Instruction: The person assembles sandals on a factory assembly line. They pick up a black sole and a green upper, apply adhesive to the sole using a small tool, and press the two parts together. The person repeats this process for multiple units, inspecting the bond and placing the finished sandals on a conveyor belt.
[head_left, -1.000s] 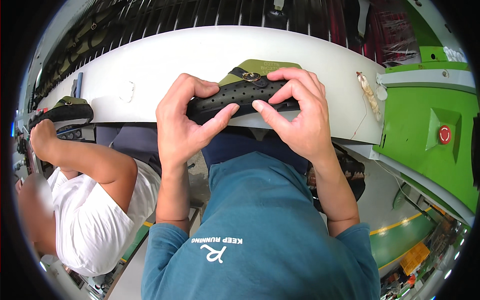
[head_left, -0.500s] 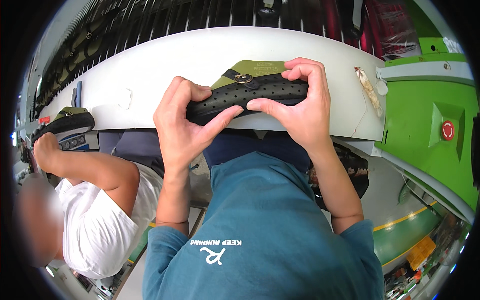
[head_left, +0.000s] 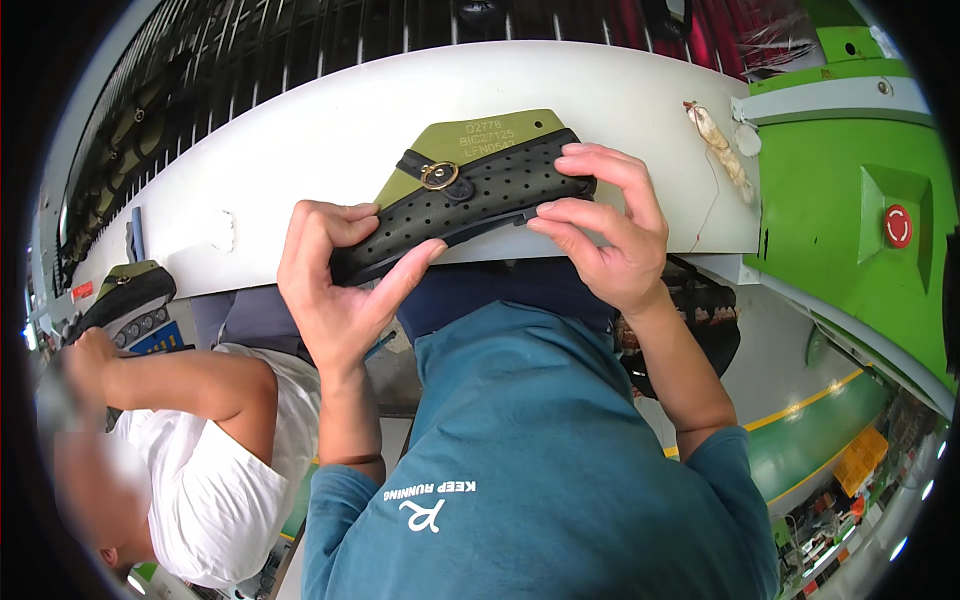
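A black perforated shoe upper (head_left: 500, 180) is fitted over an olive green shoe last (head_left: 430, 137), held above the near edge of the white table. A strap with a round gold-coloured buckle (head_left: 440, 176) crosses its side. My left hand (head_left: 335, 285) is closed on the left end, fingers over the far side and thumb along the lower edge. At the right end my right hand (head_left: 622, 240) grips the shoe, its forefinger on the upper and its thumb and another finger pinching the black lower edge. The underside is hidden.
A co-worker's arm (head_left: 195, 385) at the left reaches toward a similar green and black shoe (head_left: 135, 285). At the right stands a green machine (head_left: 835, 200) with a red button (head_left: 898, 227). A whitish wrapped bundle (head_left: 720, 150) with a thread lies on the white table (head_left: 330, 130).
The shoe has shifted left and tilted, its left end lower, showing more of the green last. My right thumb has moved from mid-edge to the right end, pinching the lower edge.
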